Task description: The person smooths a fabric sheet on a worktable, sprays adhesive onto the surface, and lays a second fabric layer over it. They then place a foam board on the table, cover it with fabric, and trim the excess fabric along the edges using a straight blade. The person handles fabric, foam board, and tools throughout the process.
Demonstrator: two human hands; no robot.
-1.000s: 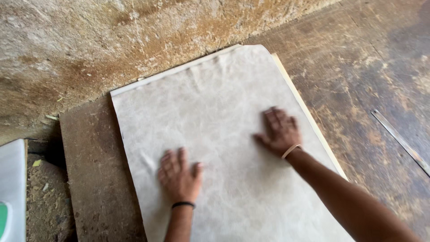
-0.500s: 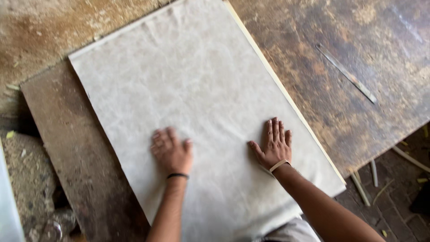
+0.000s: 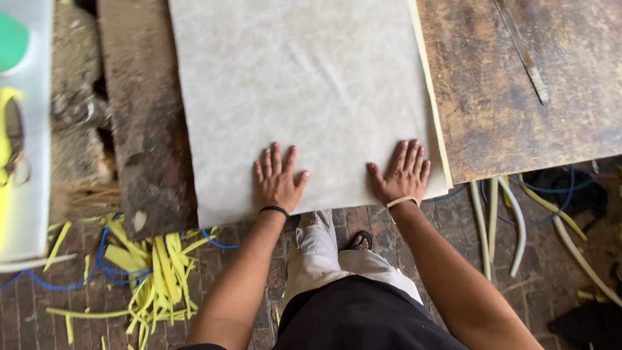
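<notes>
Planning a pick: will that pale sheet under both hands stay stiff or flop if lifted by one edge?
Likely floppy: the pale sheet looks thin and lies flat on the worn board. Probably light. The left hand and right hand press it flat, so it may slide or curl.

The person wears a black top (image 3: pixel 363 317), light trousers (image 3: pixel 321 249) and dark sandals (image 3: pixel 360 241); beside the trousers, a black wristband (image 3: pixel 274 210) and a pale one (image 3: pixel 401 202).

Yellow strips (image 3: pixel 152 272) and blue cable (image 3: pixel 97 275) litter the brick floor (image 3: pixel 557 285).
</notes>
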